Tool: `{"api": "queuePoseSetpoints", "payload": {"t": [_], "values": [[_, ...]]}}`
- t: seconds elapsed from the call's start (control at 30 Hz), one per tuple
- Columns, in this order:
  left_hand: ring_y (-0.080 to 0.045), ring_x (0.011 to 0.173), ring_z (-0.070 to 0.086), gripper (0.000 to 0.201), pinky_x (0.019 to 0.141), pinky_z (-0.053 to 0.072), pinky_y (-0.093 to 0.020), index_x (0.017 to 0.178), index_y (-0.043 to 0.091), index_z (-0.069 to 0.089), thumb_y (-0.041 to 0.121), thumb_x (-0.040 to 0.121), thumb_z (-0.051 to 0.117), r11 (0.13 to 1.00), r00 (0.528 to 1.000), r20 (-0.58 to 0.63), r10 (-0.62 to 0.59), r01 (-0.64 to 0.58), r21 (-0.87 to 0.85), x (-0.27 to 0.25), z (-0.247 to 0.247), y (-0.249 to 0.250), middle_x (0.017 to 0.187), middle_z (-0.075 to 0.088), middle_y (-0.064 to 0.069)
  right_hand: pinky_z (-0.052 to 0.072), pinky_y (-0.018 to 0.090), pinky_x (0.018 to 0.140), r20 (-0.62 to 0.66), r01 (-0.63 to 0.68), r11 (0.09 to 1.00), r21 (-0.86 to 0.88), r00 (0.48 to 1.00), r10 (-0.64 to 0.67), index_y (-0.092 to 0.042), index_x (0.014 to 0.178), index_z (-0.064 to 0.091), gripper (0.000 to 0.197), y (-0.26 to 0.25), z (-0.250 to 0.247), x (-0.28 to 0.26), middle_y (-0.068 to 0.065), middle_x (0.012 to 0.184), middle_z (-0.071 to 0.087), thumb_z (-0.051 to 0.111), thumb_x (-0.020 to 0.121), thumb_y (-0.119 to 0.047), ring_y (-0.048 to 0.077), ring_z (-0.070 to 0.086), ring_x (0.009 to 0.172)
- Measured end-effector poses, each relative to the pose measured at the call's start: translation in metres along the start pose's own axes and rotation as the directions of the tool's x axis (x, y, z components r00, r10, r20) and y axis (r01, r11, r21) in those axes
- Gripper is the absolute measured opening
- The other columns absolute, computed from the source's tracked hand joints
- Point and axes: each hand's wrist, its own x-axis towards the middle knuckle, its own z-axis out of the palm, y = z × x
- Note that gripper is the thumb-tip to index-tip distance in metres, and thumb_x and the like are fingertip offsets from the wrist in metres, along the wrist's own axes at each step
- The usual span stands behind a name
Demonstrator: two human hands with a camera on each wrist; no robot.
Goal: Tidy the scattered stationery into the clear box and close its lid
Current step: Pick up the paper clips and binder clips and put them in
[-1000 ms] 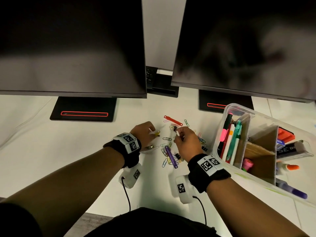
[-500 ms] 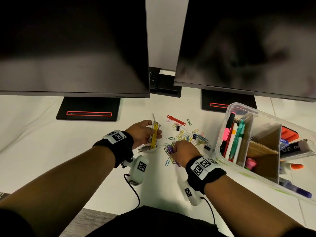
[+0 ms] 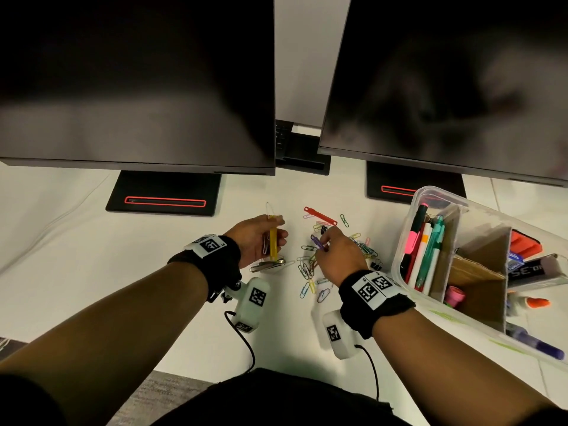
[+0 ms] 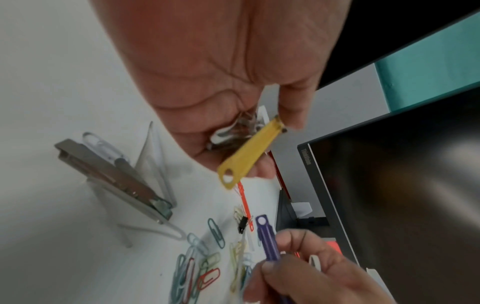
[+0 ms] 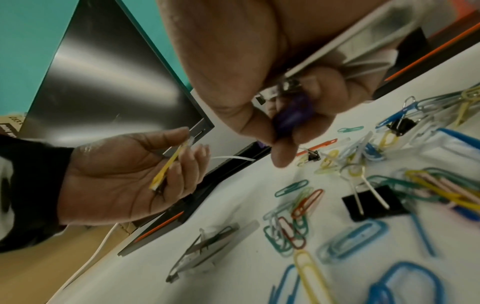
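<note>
The clear box (image 3: 408,229) stands open at the right, with pens, markers and cardboard dividers inside. Coloured paper clips (image 3: 307,269) and a red fastener strip (image 3: 319,216) lie scattered on the white desk. My left hand (image 3: 276,235) holds a yellow fastener strip (image 3: 273,241) upright, with a few metal clips tucked in the palm (image 4: 233,131). My right hand (image 3: 325,241) pinches a purple fastener strip (image 3: 316,242) just above the pile; the strip (image 4: 267,240) shows between thumb and forefinger. White strips also stick out of the right fist (image 5: 337,47).
Two dark monitors (image 3: 138,87) hang over the back of the desk, their stands (image 3: 163,195) behind the clips. Metal fastener pieces (image 3: 267,265) lie under my left hand. Black binder clips (image 5: 371,203) sit among the paper clips. The desk edge runs near my body.
My right hand dropped onto the pile, then lifted the purple strip off the desk. My left hand raised the yellow strip upright and keeps holding it.
</note>
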Motion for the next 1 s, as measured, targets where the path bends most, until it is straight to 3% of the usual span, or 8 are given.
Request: {"api": "queuePoseSetpoints", "payload": {"t": [0.1, 0.23, 0.3, 0.37, 0.53, 0.7, 0.83, 1.0], "values": [[-0.015, 0.062, 0.054, 0.019, 0.061, 0.046, -0.023, 0.078, 0.013, 0.053, 0.0, 0.092, 0.049, 0.993, 0.998, -0.062, 0.026, -0.019, 0.115, -0.001, -0.002, -0.002, 0.073, 0.055, -0.005, 0.043, 0.029, 0.079, 0.035, 0.018, 1.0, 0.005, 0.999, -0.018, -0.013, 0.125, 0.045, 0.037, -0.004, 0.003, 0.003, 0.012, 0.113, 0.064, 0.045, 0.089, -0.009, 0.031, 0.06, 0.102], [-0.017, 0.056, 0.045, 0.02, 0.051, 0.038, -0.024, 0.078, 0.013, 0.051, -0.003, 0.088, 0.048, 0.901, 0.979, -0.19, 0.074, 0.016, 0.434, 0.001, -0.012, -0.003, 0.069, 0.051, -0.007, 0.041, 0.028, 0.08, 0.07, -0.011, 1.0, 0.02, 0.997, 0.009, -0.006, 0.124, 0.045, 0.036, -0.012, 0.01, 0.016, 0.016, 0.119, 0.06, 0.041, 0.089, -0.002, 0.032, 0.057, 0.107], [-0.023, 0.067, 0.049, 0.015, 0.059, 0.039, -0.027, 0.075, 0.015, 0.049, 0.008, 0.088, 0.052, 0.669, 0.97, -0.181, 0.162, 0.027, 0.743, 0.006, -0.018, -0.005, 0.078, 0.055, -0.008, 0.04, 0.028, 0.082, 0.052, -0.044, 0.999, 0.027, 0.998, 0.043, -0.003, 0.122, 0.046, 0.033, -0.016, 0.011, 0.023, 0.017, 0.121, 0.058, 0.039, 0.089, -0.002, 0.032, 0.056, 0.11], [-0.025, 0.084, 0.052, 0.015, 0.075, 0.041, -0.029, 0.077, 0.015, 0.047, 0.021, 0.09, 0.053, 0.399, 0.963, -0.14, 0.23, 0.039, 0.916, 0.007, -0.02, -0.008, 0.092, 0.059, -0.009, 0.043, 0.034, 0.089, 0.011, -0.072, 0.997, 0.019, 0.997, 0.072, -0.002, 0.124, 0.045, 0.033, -0.02, 0.013, 0.031, 0.018, 0.123, 0.057, 0.037, 0.092, -0.006, 0.034, 0.055, 0.112], [-0.027, 0.101, 0.056, 0.02, 0.081, 0.038, -0.026, 0.096, 0.01, 0.056, 0.029, 0.09, 0.057, 0.202, 0.97, -0.038, 0.242, -0.012, 0.979, 0.007, -0.018, -0.008, 0.109, 0.062, -0.01, 0.047, 0.039, 0.083, -0.034, -0.097, 0.987, -0.126, 0.995, 0.094, -0.003, 0.123, 0.042, 0.032, -0.023, 0.012, 0.05, 0.02, 0.119, 0.053, 0.038, 0.091, -0.003, 0.035, 0.058, 0.105], [-0.025, 0.116, 0.053, 0.052, 0.099, 0.043, -0.032, 0.126, 0.018, 0.051, 0.037, 0.081, 0.069, 0.002, 0.978, 0.097, 0.183, -0.099, 0.995, 0.01, -0.018, -0.016, 0.128, 0.048, -0.005, 0.046, 0.043, 0.092, 0.016, -0.076, 0.963, -0.259, 0.996, 0.083, -0.01, 0.136, 0.035, 0.044, -0.02, 0.009, 0.068, 0.018, 0.13, 0.043, 0.043, 0.093, -0.008, 0.036, 0.054, 0.114], [-0.026, 0.116, 0.054, 0.063, 0.098, 0.045, -0.036, 0.128, 0.016, 0.048, 0.031, 0.074, 0.076, -0.054, 0.982, 0.11, 0.152, -0.102, 0.993, 0.015, -0.015, -0.021, 0.129, 0.047, -0.005, 0.047, 0.041, 0.092, 0.019, -0.114, 0.942, -0.315, 0.992, 0.126, -0.005, 0.128, 0.043, 0.035, -0.017, 0.008, 0.074, 0.018, 0.128, 0.044, 0.046, 0.094, -0.01, 0.034, 0.056, 0.111], [-0.027, 0.109, 0.057, 0.036, 0.088, 0.044, -0.033, 0.115, 0.013, 0.054, 0.024, 0.083, 0.066, -0.107, 0.973, 0.133, 0.186, -0.115, 0.988, 0.016, -0.007, -0.027, 0.12, 0.052, -0.007, 0.046, 0.037, 0.093, 0.064, -0.075, 0.941, -0.331, 0.993, 0.101, 0.0, 0.122, 0.049, 0.03, -0.014, 0.015, 0.067, 0.019, 0.128, 0.046, 0.045, 0.094, -0.009, 0.033, 0.054, 0.113]]}}
